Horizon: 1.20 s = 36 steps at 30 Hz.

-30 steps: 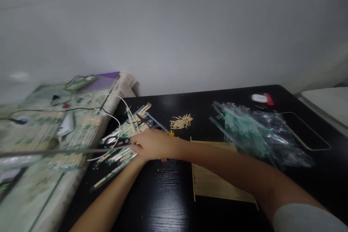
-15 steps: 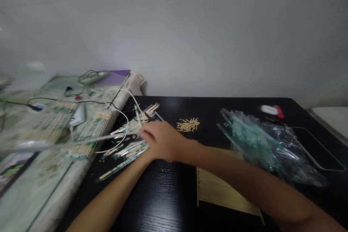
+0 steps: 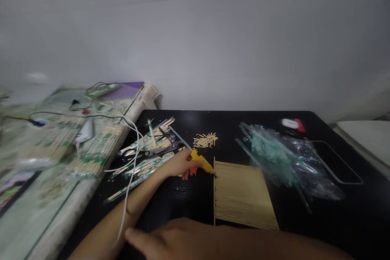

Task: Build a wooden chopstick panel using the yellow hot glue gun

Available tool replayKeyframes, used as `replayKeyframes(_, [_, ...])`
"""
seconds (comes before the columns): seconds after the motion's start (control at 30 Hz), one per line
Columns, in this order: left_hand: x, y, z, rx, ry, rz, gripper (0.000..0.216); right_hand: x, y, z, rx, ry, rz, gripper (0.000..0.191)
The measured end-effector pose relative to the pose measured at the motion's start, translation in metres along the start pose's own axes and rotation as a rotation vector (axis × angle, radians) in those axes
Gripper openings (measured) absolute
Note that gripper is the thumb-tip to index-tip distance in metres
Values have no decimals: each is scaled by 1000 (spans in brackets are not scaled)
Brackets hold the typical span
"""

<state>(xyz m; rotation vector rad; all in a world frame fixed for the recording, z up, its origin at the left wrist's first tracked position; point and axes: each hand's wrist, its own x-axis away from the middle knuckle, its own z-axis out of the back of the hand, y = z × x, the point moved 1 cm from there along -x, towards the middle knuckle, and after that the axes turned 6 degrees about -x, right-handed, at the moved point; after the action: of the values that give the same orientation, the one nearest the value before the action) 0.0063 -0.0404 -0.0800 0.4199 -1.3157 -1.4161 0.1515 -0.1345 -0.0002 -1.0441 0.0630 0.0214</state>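
Note:
My left hand [image 3: 182,163] is closed around a yellow hot glue gun [image 3: 201,161] with an orange trigger. A translucent glue stick [image 3: 180,137] sticks out of its back. The nozzle points down right at the left edge of a flat panel of wooden sticks [image 3: 240,195], close to or touching it. Low in front, my right hand [image 3: 164,237] reaches left across my left forearm, one finger stretched out. Beside its tip runs a white cord [image 3: 131,183], lying over the left forearm. The other right fingers are mostly hidden.
Short cut stick pieces [image 3: 206,140] lie behind the panel. Scissors [image 3: 152,151] rest among wrapped chopsticks [image 3: 149,166] at left. Clear plastic wrappers [image 3: 271,150] spread at right. Chopstick packs [image 3: 97,150] and a white adapter [image 3: 85,131] lie on the covered surface beside the black table.
My right hand has moved from beside my left hand down to the front. The cord, stretched sideways before, now hangs over my left forearm. The glue gun has come into view.

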Motion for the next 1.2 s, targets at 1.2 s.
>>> replayKeyframes(1.2, [-2,-3,-2,140,236,89,43,130,129,42,593,904,-516,26])
